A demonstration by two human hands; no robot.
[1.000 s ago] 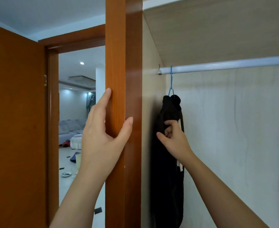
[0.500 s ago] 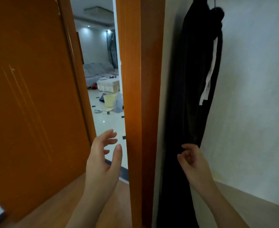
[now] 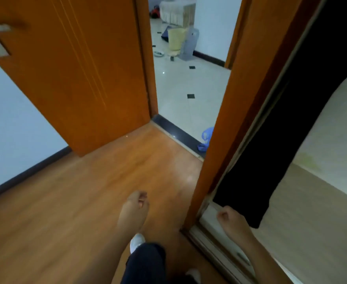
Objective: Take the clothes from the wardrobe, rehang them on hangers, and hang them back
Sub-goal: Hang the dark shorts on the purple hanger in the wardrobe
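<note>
Matt black cloth garment (image 3: 287,128), glossy wood floor (image 3: 70,201), door (image 3: 76,68).

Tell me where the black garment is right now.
In the head view the black garment hangs on the right, inside the wardrobe, just right of the orange wooden post; its lower hem ends beside the right hand.

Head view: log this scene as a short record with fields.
garment: black, hangs inside the wardrobe, hem low
left hand: loosely curled above the floor, holds nothing
right hand: curled at the garment's hem; whether it grips cannot be told
post: orange, left of the garment
door: orange, stands open
</note>
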